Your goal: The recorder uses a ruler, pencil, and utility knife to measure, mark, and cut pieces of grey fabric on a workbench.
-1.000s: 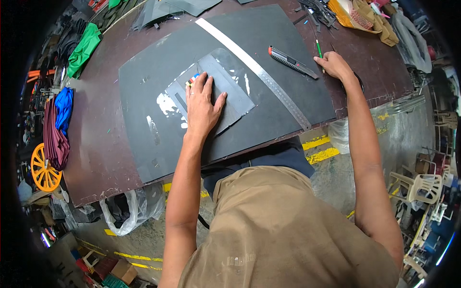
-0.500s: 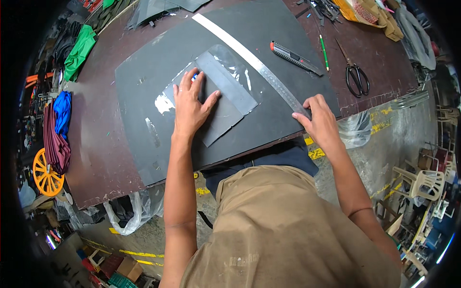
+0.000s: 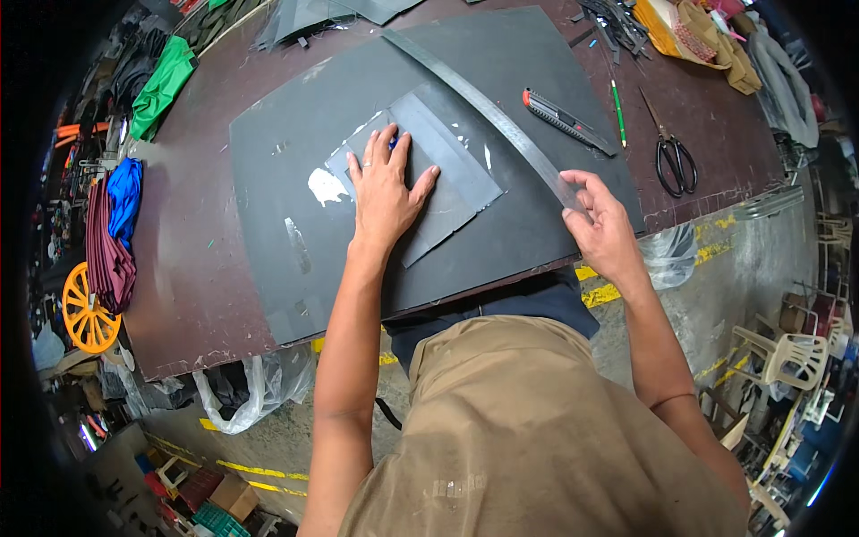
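My left hand (image 3: 386,197) lies with spread fingers on a dark grey sheet piece (image 3: 445,215), which has a lighter grey strip along its far right side and clear plastic around it. A small blue and white thing shows partly beneath those fingers. At the right, my right hand (image 3: 601,219) pinches the near end of a long metal ruler (image 3: 488,109) between thumb and fingers. The ruler slants away to the far edge of a large black mat (image 3: 268,215). Beyond it, a red-tipped utility knife (image 3: 568,121) rests on the mat.
Black-handled scissors (image 3: 674,166) and a green pencil (image 3: 618,112) lie on the brown table (image 3: 179,295) to the right. Dark scraps (image 3: 617,27) and a yellow-orange packet (image 3: 667,34) sit at the far right. Green cloth (image 3: 164,89) and an orange wheel (image 3: 89,307) are at the left.
The ruler has tilted in my right hand, its face turning from bright to dark. My fingers there have shifted grip. The left hand stays spread on the sheet piece; the whole view has shifted slightly.
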The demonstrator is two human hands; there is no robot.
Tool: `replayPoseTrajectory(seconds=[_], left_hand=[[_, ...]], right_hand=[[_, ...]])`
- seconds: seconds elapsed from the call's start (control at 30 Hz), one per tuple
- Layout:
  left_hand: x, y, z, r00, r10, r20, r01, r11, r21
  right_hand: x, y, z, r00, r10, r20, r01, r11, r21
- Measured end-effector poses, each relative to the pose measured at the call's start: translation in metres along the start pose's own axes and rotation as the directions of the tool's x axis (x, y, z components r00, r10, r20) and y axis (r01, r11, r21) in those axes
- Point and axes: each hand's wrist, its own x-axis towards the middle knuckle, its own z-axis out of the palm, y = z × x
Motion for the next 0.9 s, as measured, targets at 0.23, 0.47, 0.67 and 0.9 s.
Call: replayPoseTrajectory(seconds=[0.23,0.47,0.67,0.9], left_hand=[[0.02,-0.005,0.021,0.999,-0.032,-0.027,0.031,0.999,-0.032],[0.043,0.008,0.043,0.995,-0.04,-0.089,0.031,0.994,-0.102],[0.055,0.019,0.059,0.996,-0.014,-0.084,0.013,1.0,-0.006],[0.069,0.034,0.072,0.997,-0.005,-0.072,0.006,1.0,0.011]], right_hand=[[-0.017,0.003,0.049,0.997,0.046,0.065,-0.048,0.999,0.023],[-0.027,0.021,0.057,0.996,-0.031,0.086,0.041,0.993,-0.113],[-0.018,0.033,0.038,0.985,-0.105,0.133,0.143,0.938,-0.314],[-0.012,0.051,0.02,0.966,-0.24,0.096,0.258,0.896,-0.361]])
